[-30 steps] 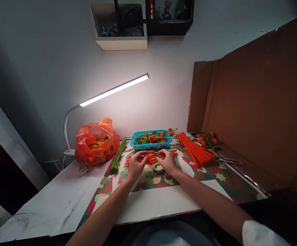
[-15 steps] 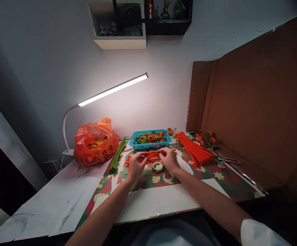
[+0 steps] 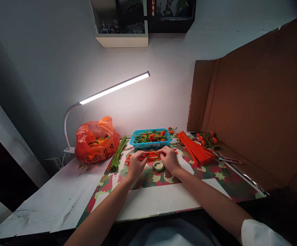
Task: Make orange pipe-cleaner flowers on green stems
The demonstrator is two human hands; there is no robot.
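Between both hands is an orange pipe-cleaner piece [image 3: 152, 153], wound in a coil and green toward its right end. My left hand [image 3: 137, 164] pinches its left end. My right hand [image 3: 168, 158] pinches the green end with thumb and forefinger; the fingertips partly hide it. Just below, loose orange pipe-cleaner pieces [image 3: 131, 159] lie on the patterned cover. A roll of green floral tape [image 3: 158, 166] rests flat beside my right hand.
Behind stands a blue basket [image 3: 150, 146] of orange flowers with green stems. An orange plastic bag [image 3: 97, 141] and green pipe cleaners [image 3: 118, 155] are at left. At right lie orange pipe cleaners [image 3: 197, 150], scissors [image 3: 230, 160] and more flowers [image 3: 206, 139]. A lamp [image 3: 115, 88] shines above.
The view has shifted slightly. Both hands stay in nearly the same place, still pinching the orange piece, with the fingers of my right hand a little changed.
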